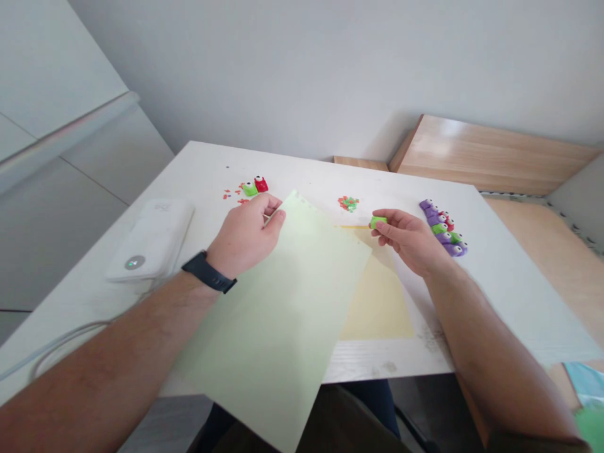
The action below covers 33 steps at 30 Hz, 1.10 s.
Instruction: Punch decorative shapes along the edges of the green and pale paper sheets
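My left hand (250,229), with a dark band on the wrist, pinches a pale green sheet of paper (292,302) near its top corner. The sheet is lifted and tilted, and its lower end hangs past the table's front edge. Between the thumb and fingers of my right hand (403,236) is a small bright green block (378,222), perhaps of modelling clay. Below that hand a yellow sheet (380,302) lies flat, partly covered by the green one. A green and a red googly-eyed piece (255,185) sit just beyond my left hand.
Small red and green bits (348,203) lie in a pile at the table's back middle, with red scraps (227,196) farther left. Several purple, green and red googly-eyed pieces (442,228) stand at the right. A white device (151,238) with a cable (89,327) occupies the left side.
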Tool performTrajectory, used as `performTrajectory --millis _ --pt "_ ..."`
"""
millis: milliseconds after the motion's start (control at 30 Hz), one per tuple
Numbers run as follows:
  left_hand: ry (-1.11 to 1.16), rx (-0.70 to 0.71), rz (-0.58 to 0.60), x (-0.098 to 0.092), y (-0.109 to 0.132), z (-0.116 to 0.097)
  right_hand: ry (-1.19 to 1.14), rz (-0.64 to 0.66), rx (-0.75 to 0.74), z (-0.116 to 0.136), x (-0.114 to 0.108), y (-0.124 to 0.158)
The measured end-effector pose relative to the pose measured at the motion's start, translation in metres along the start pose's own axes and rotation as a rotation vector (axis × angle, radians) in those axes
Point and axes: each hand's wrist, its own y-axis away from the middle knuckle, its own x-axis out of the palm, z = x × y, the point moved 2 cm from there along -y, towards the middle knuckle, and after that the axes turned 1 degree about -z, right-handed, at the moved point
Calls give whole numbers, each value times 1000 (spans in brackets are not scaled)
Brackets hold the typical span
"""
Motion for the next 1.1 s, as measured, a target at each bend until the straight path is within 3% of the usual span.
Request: performTrajectory --millis 333,700,967,1100 --pt "0 -56 -61 -6 -1 -2 -57 23 34 0 0 1" --pt "10 -71 -32 -3 -2 4 -10 6 -2 2 -3 1" --pt "44 -31 23 3 0 -1 131 -275 -150 3 -29 -13" --pt "77 -17 38 6 0 -3 197 -388 -187 11 -56 2"
